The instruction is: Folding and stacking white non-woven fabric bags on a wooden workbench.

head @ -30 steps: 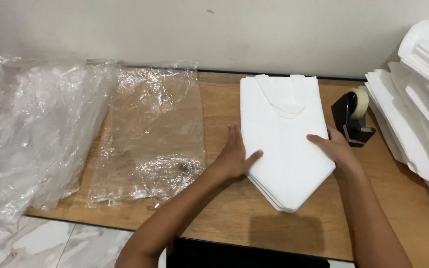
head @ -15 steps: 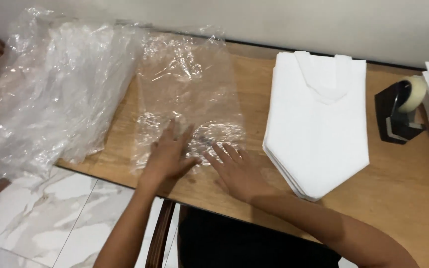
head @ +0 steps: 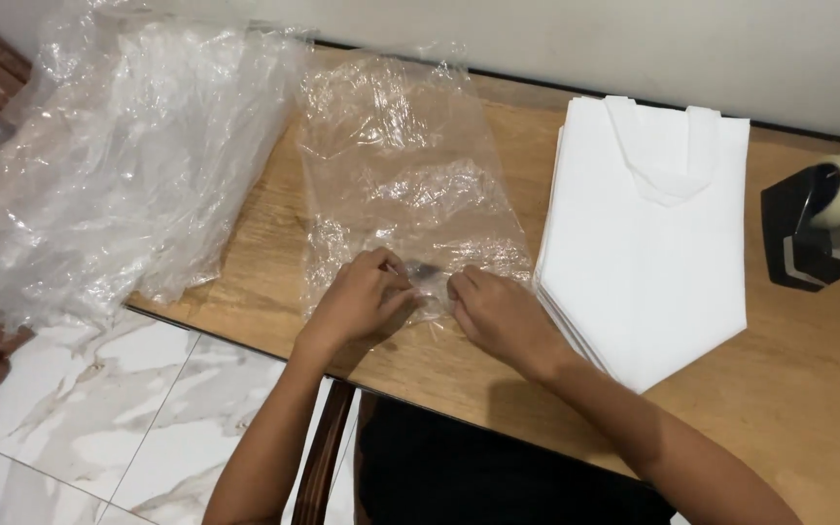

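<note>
A clear plastic bag [head: 401, 180] lies flat on the wooden table [head: 799, 389]. My left hand [head: 357, 301] and my right hand [head: 498, 311] both pinch its near edge, fingertips close together. To the right of my hands lies a stack of folded white fabric bags [head: 648, 233] with its pointed end towards me; neither hand touches it.
A large heap of crumpled clear plastic [head: 99, 156] spills over the table's left end. A black tape dispenser [head: 809, 228] stands at the right. More white fabric shows at the far right edge. Marble floor tiles [head: 99, 428] lie below the table's near edge.
Both hands left the white stack, moved left onto the clear plastic bag, and now pinch its near edge. The view has swung left.
</note>
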